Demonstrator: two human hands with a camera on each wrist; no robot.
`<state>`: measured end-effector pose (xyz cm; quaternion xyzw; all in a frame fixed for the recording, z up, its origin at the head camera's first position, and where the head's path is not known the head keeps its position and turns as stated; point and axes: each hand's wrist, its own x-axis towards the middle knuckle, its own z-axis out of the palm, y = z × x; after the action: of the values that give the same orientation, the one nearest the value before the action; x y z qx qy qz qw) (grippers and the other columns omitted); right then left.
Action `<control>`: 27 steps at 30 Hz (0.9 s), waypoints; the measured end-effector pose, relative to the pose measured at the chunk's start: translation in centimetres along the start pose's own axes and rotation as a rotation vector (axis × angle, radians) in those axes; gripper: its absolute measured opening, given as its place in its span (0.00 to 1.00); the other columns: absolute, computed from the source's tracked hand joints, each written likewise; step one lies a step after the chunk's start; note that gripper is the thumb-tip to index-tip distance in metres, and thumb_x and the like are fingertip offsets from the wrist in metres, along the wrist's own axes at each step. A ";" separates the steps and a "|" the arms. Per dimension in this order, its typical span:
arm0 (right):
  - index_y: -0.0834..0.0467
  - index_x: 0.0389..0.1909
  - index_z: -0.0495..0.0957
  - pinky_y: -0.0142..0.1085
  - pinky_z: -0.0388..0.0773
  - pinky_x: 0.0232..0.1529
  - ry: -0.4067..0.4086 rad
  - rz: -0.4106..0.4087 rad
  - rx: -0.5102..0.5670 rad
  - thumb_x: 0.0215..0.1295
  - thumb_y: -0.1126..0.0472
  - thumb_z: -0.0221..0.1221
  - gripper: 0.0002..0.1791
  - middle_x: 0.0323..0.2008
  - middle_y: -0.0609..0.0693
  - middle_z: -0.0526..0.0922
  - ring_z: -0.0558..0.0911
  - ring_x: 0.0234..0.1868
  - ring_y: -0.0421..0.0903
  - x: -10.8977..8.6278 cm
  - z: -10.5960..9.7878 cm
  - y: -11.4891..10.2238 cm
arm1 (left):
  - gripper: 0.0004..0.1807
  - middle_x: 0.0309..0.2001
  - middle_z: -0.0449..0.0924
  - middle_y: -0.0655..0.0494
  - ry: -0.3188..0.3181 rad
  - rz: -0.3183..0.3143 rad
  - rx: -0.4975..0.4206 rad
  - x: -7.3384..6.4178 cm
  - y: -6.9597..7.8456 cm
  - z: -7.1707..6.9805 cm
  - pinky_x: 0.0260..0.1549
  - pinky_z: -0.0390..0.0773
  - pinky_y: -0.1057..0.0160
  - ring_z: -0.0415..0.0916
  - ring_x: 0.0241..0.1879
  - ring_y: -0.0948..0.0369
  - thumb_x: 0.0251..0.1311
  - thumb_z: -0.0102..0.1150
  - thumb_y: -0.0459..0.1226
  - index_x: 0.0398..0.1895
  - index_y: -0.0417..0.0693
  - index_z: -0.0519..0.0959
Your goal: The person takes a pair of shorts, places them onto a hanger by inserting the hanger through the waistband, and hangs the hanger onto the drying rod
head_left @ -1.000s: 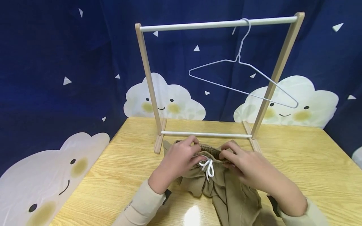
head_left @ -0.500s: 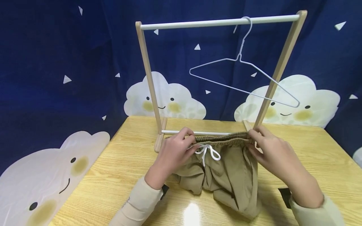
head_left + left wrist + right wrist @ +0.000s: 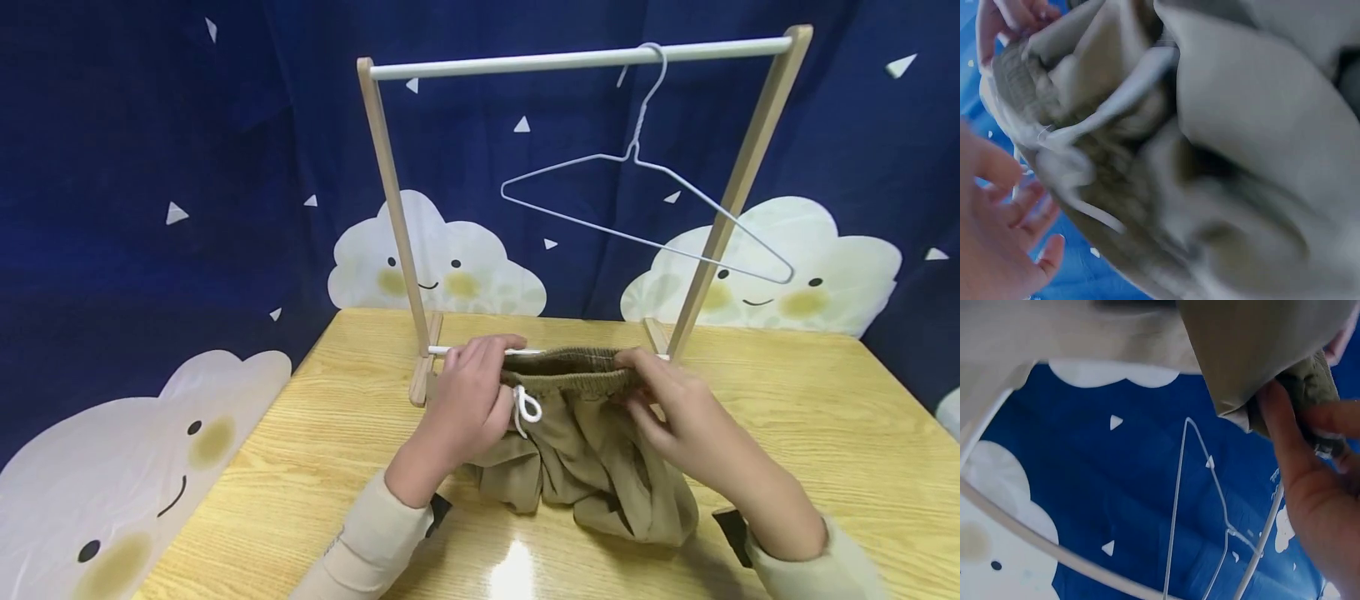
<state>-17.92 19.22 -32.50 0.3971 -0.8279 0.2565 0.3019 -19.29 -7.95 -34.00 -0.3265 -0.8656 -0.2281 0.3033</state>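
Khaki pants (image 3: 607, 450) with an elastic waistband and a white drawstring bow (image 3: 527, 407) are held up at the waist over the table, their opening gaping upward. My right hand (image 3: 678, 408) pinches the waistband's right side; in the right wrist view its thumb and fingers (image 3: 1285, 419) close on the cloth. My left hand (image 3: 468, 400) is at the left side of the waistband beside the bow, its fingers reaching over the edge. In the left wrist view those fingers (image 3: 1029, 212) are loosely spread beside the waistband (image 3: 1016, 87), not gripping it.
A rack (image 3: 570, 60) of wood and white rods stands behind the pants. A white wire hanger (image 3: 592, 223) hangs from its top rod, towards the right. Wood-grain table (image 3: 810, 433) extends to both sides, and a dark blue cloud-print curtain (image 3: 150, 133) covers the back.
My right hand spread the waistband outward to the right, then came partway back, so its opening now gapes wider front to back. My left hand's fingers shifted and extended over the edge.
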 end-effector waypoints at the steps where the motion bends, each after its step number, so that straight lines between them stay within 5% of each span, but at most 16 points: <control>1: 0.62 0.52 0.74 0.26 0.80 0.39 -0.022 -0.008 0.043 0.51 0.81 0.61 0.26 0.43 0.49 0.83 0.82 0.39 0.40 0.0 0.2 -0.2 | 0.25 0.61 0.76 0.51 -0.021 0.015 -0.037 0.0 0.3 0.0 0.56 0.70 0.49 0.72 0.64 0.54 0.63 0.47 0.36 0.64 0.41 0.69; 6: 0.63 0.61 0.70 0.26 0.79 0.48 -0.121 -0.056 0.227 0.56 0.77 0.57 0.29 0.53 0.50 0.79 0.80 0.47 0.40 0.0 0.6 -1.3 | 0.39 0.68 0.73 0.53 -0.090 0.104 -0.087 0.1 1.5 0.4 0.64 0.67 0.50 0.70 0.67 0.55 0.68 0.56 0.56 0.73 0.43 0.63; 10: 0.66 0.72 0.60 0.26 0.75 0.57 -0.152 -0.097 0.302 0.59 0.72 0.58 0.38 0.59 0.53 0.76 0.79 0.53 0.41 0.0 1.0 -2.0 | 0.34 0.58 0.82 0.53 -0.074 0.152 -0.071 -0.1 1.6 0.9 0.58 0.76 0.58 0.80 0.57 0.58 0.61 0.71 0.49 0.65 0.44 0.72; 15: 0.62 0.80 0.45 0.45 0.75 0.61 -0.174 0.023 0.067 0.50 0.59 0.73 0.61 0.66 0.59 0.67 0.76 0.59 0.52 -0.4 1.7 -2.7 | 0.13 0.38 0.86 0.55 0.063 0.155 -0.033 -0.3 1.6 0.7 0.34 0.83 0.66 0.85 0.36 0.62 0.59 0.71 0.36 0.45 0.45 0.80; 18: 0.62 0.80 0.44 0.58 0.75 0.56 -0.184 0.098 -0.117 0.39 0.68 0.75 0.68 0.65 0.65 0.67 0.76 0.58 0.61 -0.6 2.2 -2.6 | 0.10 0.38 0.86 0.52 0.190 0.110 -0.051 -0.2 1.2 0.0 0.34 0.84 0.63 0.85 0.36 0.58 0.61 0.68 0.34 0.44 0.42 0.80; 23: 0.65 0.72 0.63 0.57 0.79 0.48 -0.206 0.283 -0.176 0.36 0.78 0.65 0.52 0.51 0.62 0.81 0.81 0.51 0.61 -0.9 1.7 0.4 | 0.11 0.38 0.87 0.44 0.400 0.019 -0.070 0.1 -0.1 -1.9 0.39 0.86 0.54 0.87 0.38 0.50 0.61 0.67 0.35 0.43 0.38 0.81; 27: 0.60 0.41 0.81 0.47 0.74 0.25 -0.316 0.462 -0.167 0.45 0.76 0.61 0.19 0.29 0.52 0.80 0.78 0.29 0.51 -1.5 0.7 3.6 | 0.10 0.39 0.86 0.45 0.472 -0.051 -0.058 0.2 -1.1 -3.3 0.41 0.85 0.51 0.86 0.39 0.50 0.62 0.68 0.35 0.44 0.40 0.81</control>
<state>-20.26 21.51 -34.73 0.2069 -0.9514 0.1841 0.1345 -18.93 -10.60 -31.77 -0.2509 -0.7717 -0.3305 0.4820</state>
